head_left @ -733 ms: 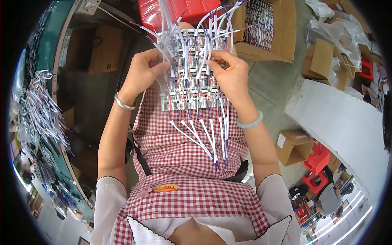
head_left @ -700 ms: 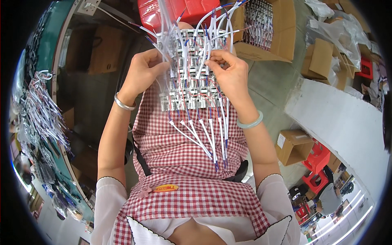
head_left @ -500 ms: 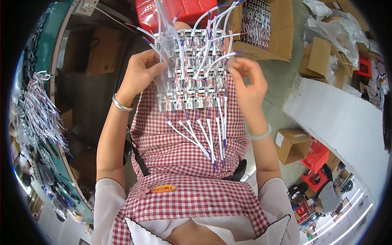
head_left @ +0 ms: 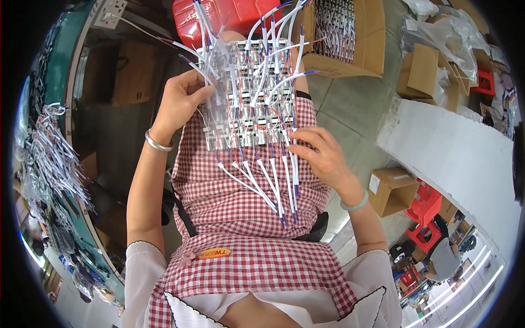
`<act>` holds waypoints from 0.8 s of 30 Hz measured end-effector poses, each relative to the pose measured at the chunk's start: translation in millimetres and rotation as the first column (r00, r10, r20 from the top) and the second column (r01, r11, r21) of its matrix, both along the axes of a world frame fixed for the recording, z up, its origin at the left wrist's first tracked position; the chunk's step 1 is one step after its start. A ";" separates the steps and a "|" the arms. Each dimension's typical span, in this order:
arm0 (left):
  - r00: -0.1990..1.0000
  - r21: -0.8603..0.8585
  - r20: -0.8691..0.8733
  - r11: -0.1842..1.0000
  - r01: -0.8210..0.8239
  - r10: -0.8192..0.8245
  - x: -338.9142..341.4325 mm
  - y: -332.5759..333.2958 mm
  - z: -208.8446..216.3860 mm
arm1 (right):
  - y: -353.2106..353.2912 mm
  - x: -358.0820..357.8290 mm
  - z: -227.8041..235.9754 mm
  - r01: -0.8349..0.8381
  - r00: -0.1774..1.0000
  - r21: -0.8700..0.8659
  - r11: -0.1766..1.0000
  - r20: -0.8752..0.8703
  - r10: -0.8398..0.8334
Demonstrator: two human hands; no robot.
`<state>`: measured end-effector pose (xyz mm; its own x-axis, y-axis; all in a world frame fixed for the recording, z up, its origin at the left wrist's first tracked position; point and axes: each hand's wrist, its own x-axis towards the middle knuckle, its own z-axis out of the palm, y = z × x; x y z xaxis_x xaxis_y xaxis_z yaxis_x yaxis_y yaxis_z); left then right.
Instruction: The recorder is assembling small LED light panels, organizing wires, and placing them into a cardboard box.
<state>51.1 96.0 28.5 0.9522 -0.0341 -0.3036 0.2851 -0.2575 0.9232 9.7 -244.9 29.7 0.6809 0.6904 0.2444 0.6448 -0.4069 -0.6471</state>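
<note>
Across my lap lies a block of small silvery metal parts [head_left: 251,117] in rows, partly covered by clear plastic on its left side. White-sleeved wires [head_left: 265,183] with blue ends fan out from its near edge over a red checked apron [head_left: 240,210]. More such wires stick up from its far part. Thumb and fingers of my left hand [head_left: 183,101] are pinched at the block's left edge, on the clear plastic. By the near right corner, my right hand [head_left: 322,158] has thumb and forefinger apart, their tips at the rightmost white-sleeved wires.
Beyond my knees is a red plastic stool [head_left: 188,24]. An open cardboard box [head_left: 369,41] to its right holds similar wired parts. A bundle of wires [head_left: 52,145] hangs over the green bench edge at left. A white surface [head_left: 448,147] extends at right.
My right hand has come down from the block's upper right side to the wires at its near right corner. My left hand keeps its hold, and the block sits slightly further left in view.
</note>
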 end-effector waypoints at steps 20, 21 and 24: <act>1.000 -0.017 0.005 1.000 -0.015 0.015 -1.5 5.6 -3.6 | 3.6 48.0 18.1 -0.064 0.985 0.156 0.986 -0.150 0.088; 1.000 -0.032 -0.006 0.999 -0.006 0.006 -2.2 7.6 -5.3 | 8.7 56.4 17.3 -0.001 0.984 0.252 0.968 -0.172 0.046; 1.000 -0.048 -0.015 0.999 -0.010 0.009 -1.5 3.8 -3.9 | 26.1 74.5 9.5 0.151 0.954 0.346 0.926 -0.296 -0.045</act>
<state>49.6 99.8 24.5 0.9479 -0.0401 -0.3159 0.3011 -0.2104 0.9301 84.2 -218.8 39.2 0.8170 0.5170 0.2555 0.3869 -0.1630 -0.9076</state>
